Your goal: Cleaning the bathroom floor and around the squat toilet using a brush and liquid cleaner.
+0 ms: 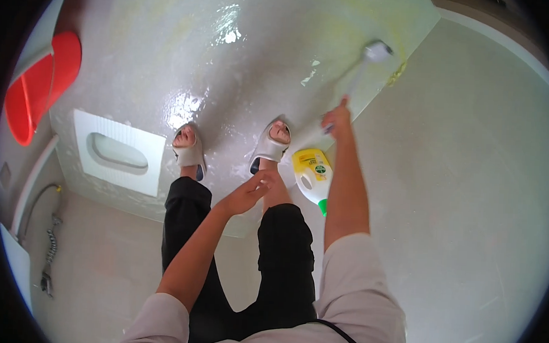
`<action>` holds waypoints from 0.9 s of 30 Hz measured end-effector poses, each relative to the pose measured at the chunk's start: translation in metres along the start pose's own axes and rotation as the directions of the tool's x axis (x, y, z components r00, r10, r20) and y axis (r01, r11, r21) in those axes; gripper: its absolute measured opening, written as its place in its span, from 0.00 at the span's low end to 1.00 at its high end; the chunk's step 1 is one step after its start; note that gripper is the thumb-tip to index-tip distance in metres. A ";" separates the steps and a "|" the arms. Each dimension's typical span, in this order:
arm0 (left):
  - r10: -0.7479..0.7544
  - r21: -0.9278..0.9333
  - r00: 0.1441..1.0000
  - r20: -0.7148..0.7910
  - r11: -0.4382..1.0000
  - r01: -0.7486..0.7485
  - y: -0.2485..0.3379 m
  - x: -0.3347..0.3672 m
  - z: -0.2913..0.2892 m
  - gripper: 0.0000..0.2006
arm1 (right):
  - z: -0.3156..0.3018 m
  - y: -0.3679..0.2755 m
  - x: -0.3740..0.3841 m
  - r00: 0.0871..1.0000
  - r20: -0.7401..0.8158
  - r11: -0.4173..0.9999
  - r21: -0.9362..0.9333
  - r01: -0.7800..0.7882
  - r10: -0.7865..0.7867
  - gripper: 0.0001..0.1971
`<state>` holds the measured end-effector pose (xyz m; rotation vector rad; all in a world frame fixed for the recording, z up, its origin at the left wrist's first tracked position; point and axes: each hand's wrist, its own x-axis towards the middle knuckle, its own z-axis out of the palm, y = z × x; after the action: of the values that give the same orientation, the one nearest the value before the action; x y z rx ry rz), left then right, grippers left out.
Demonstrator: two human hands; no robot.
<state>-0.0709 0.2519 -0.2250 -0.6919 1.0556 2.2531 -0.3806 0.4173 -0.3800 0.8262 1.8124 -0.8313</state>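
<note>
My right hand [338, 117] is wrapped round the handle of a scrub brush [376, 51]. The brush's pale head, slightly blurred, is at the far right of the wet floor, close to where floor and wall meet. A yellow-green smear [398, 74] lies just beside it. My left hand [247, 193] hangs in front of my right shin, its fingers loosely stretched and nothing in them. Below my right forearm, a white plastic bottle [311, 176] with a yellow label and green cap rests near the wall.
A white squat toilet [119, 152] is set in the floor at left. Beyond it is a red plastic bucket or bin [42, 88]. A coiled hose [52, 247] hangs at the lower left. The tiled floor [139, 49] shines wet around my sandals [271, 141].
</note>
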 end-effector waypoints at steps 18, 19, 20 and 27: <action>-0.255 0.053 0.835 -0.488 0.946 0.320 0.037 -0.079 0.100 0.08 | 0.080 0.117 -0.094 0.899 -0.037 0.868 -0.280 0.410 -0.437 0.35; -0.257 0.052 0.822 -0.508 0.944 0.327 0.041 -0.079 0.092 0.08 | 0.097 0.103 -0.104 0.901 -0.016 0.869 -0.271 0.414 -0.434 0.35; -0.243 0.228 0.811 -0.532 0.882 0.414 0.044 -0.076 0.083 0.08 | 0.113 0.084 -0.113 0.926 0.180 0.756 -0.536 0.376 -0.333 0.35; -0.023 0.657 0.885 -0.465 0.661 0.362 0.051 -0.035 0.067 0.11 | 0.063 -0.098 0.033 0.710 0.261 0.261 -0.803 0.536 -0.654 0.37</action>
<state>-0.0941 0.2690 -0.1389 -0.8803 1.8405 1.2977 -0.4417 0.3184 -0.4130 -0.5557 2.3293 -0.1842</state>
